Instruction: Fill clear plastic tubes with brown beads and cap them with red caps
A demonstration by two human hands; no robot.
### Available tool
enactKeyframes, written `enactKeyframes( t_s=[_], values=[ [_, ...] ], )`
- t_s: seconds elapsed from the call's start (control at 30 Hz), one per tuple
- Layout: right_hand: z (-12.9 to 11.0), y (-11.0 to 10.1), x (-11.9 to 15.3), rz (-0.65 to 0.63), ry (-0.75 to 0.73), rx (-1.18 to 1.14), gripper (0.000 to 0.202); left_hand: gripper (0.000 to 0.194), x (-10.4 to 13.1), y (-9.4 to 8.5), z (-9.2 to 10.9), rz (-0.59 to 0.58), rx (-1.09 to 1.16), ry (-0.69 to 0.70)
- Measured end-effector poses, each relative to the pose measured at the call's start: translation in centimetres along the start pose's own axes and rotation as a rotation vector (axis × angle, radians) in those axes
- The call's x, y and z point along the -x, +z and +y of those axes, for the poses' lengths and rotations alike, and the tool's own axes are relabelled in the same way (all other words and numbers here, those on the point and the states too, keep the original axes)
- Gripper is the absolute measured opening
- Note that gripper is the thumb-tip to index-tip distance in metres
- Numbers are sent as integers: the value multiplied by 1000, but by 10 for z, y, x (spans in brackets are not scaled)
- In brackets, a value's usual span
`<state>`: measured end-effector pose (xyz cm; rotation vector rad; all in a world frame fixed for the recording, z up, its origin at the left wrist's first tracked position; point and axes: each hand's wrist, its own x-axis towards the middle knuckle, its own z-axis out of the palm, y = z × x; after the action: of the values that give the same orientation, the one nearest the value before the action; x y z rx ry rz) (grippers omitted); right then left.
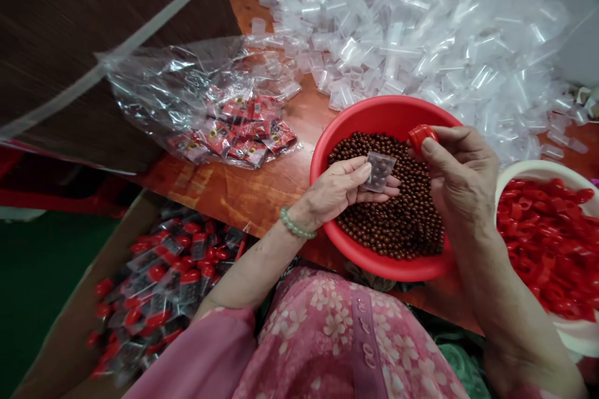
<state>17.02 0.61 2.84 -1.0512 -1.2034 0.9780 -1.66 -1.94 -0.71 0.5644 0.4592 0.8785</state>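
Observation:
My left hand [344,186] pinches a small clear plastic container [379,172] with several dark brown balls inside it. It hovers above a red basin [322,156] that holds a mass of glossy brown balls [397,230]. Between the thumb and fingers of my right hand [461,165] is a red plastic cap [422,136], over the basin's right side. Cap and container are apart. To the right, a white basin [524,169] is filled with more red caps [545,243].
A large heap of clear plastic containers [412,31] covers the table's far side. Small red printed packets [253,131] lie in a clear bag [154,87] at left. Below the table edge, a cardboard box [60,336] holds filled, red-capped containers [163,274].

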Motion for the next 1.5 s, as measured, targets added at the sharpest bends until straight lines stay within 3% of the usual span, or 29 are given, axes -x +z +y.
enactKeyframes(
  t_s=[0.2,0.3,0.5,0.9,1.13,1.3,1.5],
  values=[
    [-4,17,5,-143,-2,165,23,41,-1,-2,-5,-21,-62,37],
    [-2,16,9,-139,-14,241,21,45,-3,-4,-8,-19,-98,55],
    [5,10,10,-141,-2,226,23,39,-1,5,-10,130,-308,164],
    [8,7,17,-115,4,203,21,24,-2,9,-12,161,-524,238],
    [13,1,14,-232,-35,259,14,24,1,9,-13,204,-578,244],
    [15,-8,15,-348,-237,553,19,25,0,8,-12,196,-513,219],
    [17,-6,16,-477,-601,870,73,23,0,7,-7,227,-496,225]
  ],
)
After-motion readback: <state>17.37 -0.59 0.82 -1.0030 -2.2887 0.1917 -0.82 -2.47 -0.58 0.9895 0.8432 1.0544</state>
